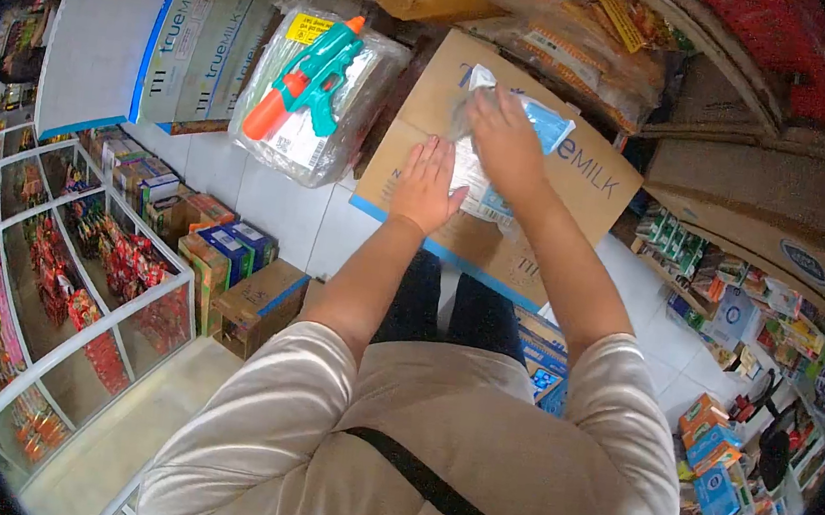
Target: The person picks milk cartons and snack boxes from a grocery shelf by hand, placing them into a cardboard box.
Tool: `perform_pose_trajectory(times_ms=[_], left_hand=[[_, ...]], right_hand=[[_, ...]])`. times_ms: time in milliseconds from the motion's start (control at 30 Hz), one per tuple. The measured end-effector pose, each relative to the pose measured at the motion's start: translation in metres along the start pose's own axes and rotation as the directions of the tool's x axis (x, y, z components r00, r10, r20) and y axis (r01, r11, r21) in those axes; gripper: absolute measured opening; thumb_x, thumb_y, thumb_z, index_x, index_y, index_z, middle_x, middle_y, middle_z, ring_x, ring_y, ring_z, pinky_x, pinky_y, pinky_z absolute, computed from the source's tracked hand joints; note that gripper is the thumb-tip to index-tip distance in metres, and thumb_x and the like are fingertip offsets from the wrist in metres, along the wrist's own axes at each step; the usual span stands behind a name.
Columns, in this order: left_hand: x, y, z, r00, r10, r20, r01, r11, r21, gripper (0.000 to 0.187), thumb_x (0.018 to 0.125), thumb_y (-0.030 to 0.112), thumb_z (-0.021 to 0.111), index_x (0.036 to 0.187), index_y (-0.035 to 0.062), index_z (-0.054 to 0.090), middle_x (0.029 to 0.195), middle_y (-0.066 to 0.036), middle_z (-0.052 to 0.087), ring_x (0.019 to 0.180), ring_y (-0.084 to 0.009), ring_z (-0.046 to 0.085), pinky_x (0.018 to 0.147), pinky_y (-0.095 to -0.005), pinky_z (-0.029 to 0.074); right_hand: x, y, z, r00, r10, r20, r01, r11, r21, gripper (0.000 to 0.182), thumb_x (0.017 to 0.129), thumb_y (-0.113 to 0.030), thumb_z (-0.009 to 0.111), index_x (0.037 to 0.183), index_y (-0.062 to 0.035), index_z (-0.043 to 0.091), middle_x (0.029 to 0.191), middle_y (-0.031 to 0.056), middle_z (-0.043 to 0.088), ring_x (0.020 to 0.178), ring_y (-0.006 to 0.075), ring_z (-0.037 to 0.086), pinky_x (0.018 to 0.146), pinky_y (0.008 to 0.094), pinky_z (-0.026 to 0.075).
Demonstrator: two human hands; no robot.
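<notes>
A flat cardboard sheet (402,121) with "true MILK" print lies in front of me. On it rests a blue and white plastic packet (545,123), with crinkled clear film at its left side. My right hand (504,136) presses on the packet's upper left part, its fingers bent and close together; what they hold, if anything, is hidden. My left hand (427,187) lies flat with fingers spread on the cardboard, next to the packet's lower left edge. Left of the cardboard, a teal and orange toy water gun (310,81) sits on a plastic-wrapped pack (372,72).
A large milk carton (194,44) stands at the upper left. Small boxes (232,249) and a glass display case (114,327) with red packets are at the left. Brown cartons (759,214) and stocked shelves line the right. Plastic-wrapped goods (554,56) lie at the top.
</notes>
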State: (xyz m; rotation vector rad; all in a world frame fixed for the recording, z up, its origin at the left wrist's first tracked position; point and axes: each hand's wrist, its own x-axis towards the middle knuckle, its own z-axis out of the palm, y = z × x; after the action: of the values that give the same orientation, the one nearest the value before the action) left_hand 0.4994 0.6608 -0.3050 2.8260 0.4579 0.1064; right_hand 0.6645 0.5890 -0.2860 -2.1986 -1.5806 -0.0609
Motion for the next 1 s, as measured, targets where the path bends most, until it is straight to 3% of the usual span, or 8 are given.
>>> perform_pose_trajectory(times_ms=[100, 400, 500, 633, 800, 867, 967, 1000], left_hand=[[0.000, 0.000, -0.001, 1.000, 0.018, -0.017, -0.018, 1.000, 0.018, 0.068, 0.076, 0.031, 0.059, 0.129, -0.0051, 0.035, 0.135, -0.021, 0.035, 0.129, -0.0332, 0.028, 0.109, -0.0439, 0.018], [0.001, 0.000, -0.006, 0.995, 0.011, 0.099, -0.013, 1.000, 0.021, 0.076, 0.075, 0.035, 0.062, 0.131, -0.0050, 0.031, 0.137, -0.021, 0.031, 0.130, -0.0329, 0.027, 0.109, -0.0436, 0.018], [0.000, -0.001, 0.000, 0.999, -0.005, 0.034, 0.005, 1.000, -0.023, 0.076, 0.076, 0.037, 0.061, 0.131, -0.0057, 0.031, 0.138, -0.021, 0.030, 0.130, -0.0328, 0.027, 0.109, -0.0426, 0.018], [0.001, -0.002, -0.003, 0.999, -0.006, 0.053, 0.005, 1.000, 0.006, 0.076, 0.077, 0.043, 0.059, 0.131, -0.0034, 0.033, 0.139, -0.019, 0.031, 0.131, -0.0308, 0.026, 0.108, -0.0422, 0.018], [0.007, 0.003, -0.013, 0.979, -0.041, 0.202, 0.031, 0.998, 0.055, 0.072, 0.080, 0.044, 0.055, 0.132, -0.0003, 0.033, 0.140, -0.018, 0.029, 0.132, -0.0299, 0.023, 0.109, -0.0431, 0.016], [0.005, 0.003, -0.015, 0.985, -0.050, 0.168, 0.048, 0.999, 0.017, 0.070, 0.080, 0.043, 0.055, 0.133, 0.0020, 0.034, 0.139, -0.018, 0.031, 0.132, -0.0300, 0.023, 0.109, -0.0446, 0.014], [-0.013, 0.003, -0.020, 0.988, -0.023, 0.152, 0.030, 0.999, -0.041, 0.068, 0.080, 0.040, 0.055, 0.133, 0.0028, 0.034, 0.138, -0.019, 0.030, 0.130, -0.0328, 0.026, 0.108, -0.0447, 0.017], [-0.023, 0.005, -0.031, 0.975, -0.070, 0.209, 0.092, 0.991, -0.098, 0.064, 0.080, 0.038, 0.056, 0.129, 0.0012, 0.037, 0.135, -0.020, 0.034, 0.121, -0.0351, 0.036, 0.101, -0.0437, 0.028]], right_hand=[[0.001, -0.021, -0.003, 0.983, 0.182, -0.027, -0.183, 0.982, -0.041, 0.037, 0.076, -0.011, 0.051, 0.112, -0.0048, 0.056, 0.126, 0.0091, 0.049, 0.122, 0.0319, 0.041, 0.102, 0.0419, 0.032], [-0.076, -0.020, -0.014, 0.984, 0.026, 0.178, -0.024, 1.000, -0.010, 0.040, 0.076, -0.009, 0.050, 0.116, -0.0064, 0.053, 0.126, 0.0127, 0.048, 0.120, 0.0352, 0.041, 0.102, 0.0441, 0.031], [-0.027, -0.003, -0.029, 0.951, 0.275, 0.143, -0.241, 0.946, -0.217, 0.041, 0.076, -0.007, 0.052, 0.117, -0.0059, 0.053, 0.126, 0.0143, 0.048, 0.119, 0.0371, 0.041, 0.102, 0.0446, 0.032], [-0.002, 0.021, 0.002, 0.880, 0.458, -0.122, -0.470, 0.878, -0.091, 0.042, 0.077, -0.010, 0.053, 0.119, -0.0047, 0.051, 0.125, 0.0163, 0.049, 0.117, 0.0363, 0.043, 0.101, 0.0441, 0.032], [-0.009, 0.039, 0.012, 0.919, 0.393, -0.040, -0.394, 0.912, -0.112, 0.037, 0.079, -0.015, 0.051, 0.115, -0.0045, 0.054, 0.120, 0.0169, 0.052, 0.113, 0.0348, 0.046, 0.100, 0.0440, 0.032], [0.006, 0.031, -0.029, 0.846, 0.431, 0.314, -0.441, 0.896, -0.040, 0.039, 0.085, -0.020, 0.042, 0.116, 0.0031, 0.051, 0.120, 0.0240, 0.049, 0.112, 0.0357, 0.047, 0.097, 0.0411, 0.035], [-0.004, 0.038, -0.037, 0.852, 0.451, 0.266, -0.488, 0.868, 0.094, 0.052, 0.083, -0.035, 0.051, 0.117, 0.0050, 0.050, 0.121, 0.0256, 0.048, 0.110, 0.0375, 0.048, 0.097, 0.0416, 0.036], [-0.013, 0.046, -0.033, 0.833, 0.487, 0.264, -0.521, 0.850, 0.077, 0.059, 0.078, -0.039, 0.057, 0.117, 0.0049, 0.050, 0.122, 0.0265, 0.048, 0.111, 0.0376, 0.048, 0.097, 0.0412, 0.036]])
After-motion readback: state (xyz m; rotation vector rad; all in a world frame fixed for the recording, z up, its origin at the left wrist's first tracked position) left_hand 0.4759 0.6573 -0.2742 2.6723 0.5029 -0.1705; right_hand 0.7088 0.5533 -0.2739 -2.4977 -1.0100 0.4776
